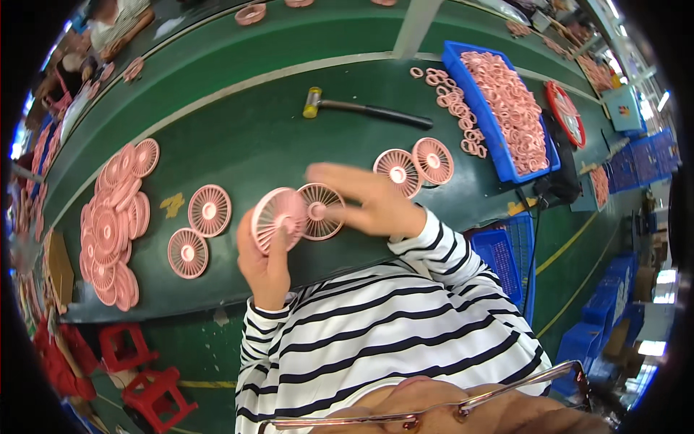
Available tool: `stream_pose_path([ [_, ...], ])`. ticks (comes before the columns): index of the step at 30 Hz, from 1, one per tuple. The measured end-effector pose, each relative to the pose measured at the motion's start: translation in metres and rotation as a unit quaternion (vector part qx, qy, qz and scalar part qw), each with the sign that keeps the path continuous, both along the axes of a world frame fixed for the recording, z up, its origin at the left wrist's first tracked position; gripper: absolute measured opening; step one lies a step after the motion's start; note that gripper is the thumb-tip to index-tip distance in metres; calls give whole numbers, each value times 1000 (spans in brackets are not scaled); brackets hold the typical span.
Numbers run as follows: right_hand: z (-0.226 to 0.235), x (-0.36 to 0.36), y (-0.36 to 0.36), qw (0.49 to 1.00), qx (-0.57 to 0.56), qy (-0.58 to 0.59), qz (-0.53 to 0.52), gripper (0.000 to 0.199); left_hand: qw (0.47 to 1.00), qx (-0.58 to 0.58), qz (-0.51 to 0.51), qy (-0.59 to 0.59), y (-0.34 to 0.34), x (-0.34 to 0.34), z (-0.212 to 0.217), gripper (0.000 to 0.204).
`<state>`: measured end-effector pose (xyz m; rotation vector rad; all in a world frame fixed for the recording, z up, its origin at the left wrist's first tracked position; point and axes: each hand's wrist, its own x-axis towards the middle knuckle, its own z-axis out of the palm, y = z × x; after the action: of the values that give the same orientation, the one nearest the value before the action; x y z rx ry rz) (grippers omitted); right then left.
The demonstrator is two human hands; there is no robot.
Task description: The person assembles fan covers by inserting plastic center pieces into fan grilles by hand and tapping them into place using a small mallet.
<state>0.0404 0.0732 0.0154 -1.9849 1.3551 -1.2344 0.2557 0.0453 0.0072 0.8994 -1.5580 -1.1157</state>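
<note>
Fingers of right hand blurred, hiding grille.

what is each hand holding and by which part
Left hand grips a pink fan grille by its lower rim. Right hand touches a second grille; its hold is blurred.

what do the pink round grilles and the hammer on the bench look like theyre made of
Pink grille in the left hand: looks like moulded plastic, one even matte pink, with thin regular spokes. Hammer: yellowish head, probably rubber or soft plastic, though too small to be sure; dark handle, material unclear. Green bench: smooth mat-like covering.
</note>
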Motion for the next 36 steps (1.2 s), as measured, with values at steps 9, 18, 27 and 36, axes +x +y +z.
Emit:
stream_pose_path([
  [9,-9,-167,29,752,188,322,-544,35,936,-200,46,-285,-18,20,-27,37],
  [18,-50,-206,62,847,79,274,-448,23,937,-236,111,-233,-29,39,-29,33],
  [27,-51,-207,36,821,93,291,-482,23,784,-96,387,-476,-85,133,-22,52],
  [36,-50,-204,32,771,41,344,-534,25,917,-107,223,-313,-80,102,-48,50],
])
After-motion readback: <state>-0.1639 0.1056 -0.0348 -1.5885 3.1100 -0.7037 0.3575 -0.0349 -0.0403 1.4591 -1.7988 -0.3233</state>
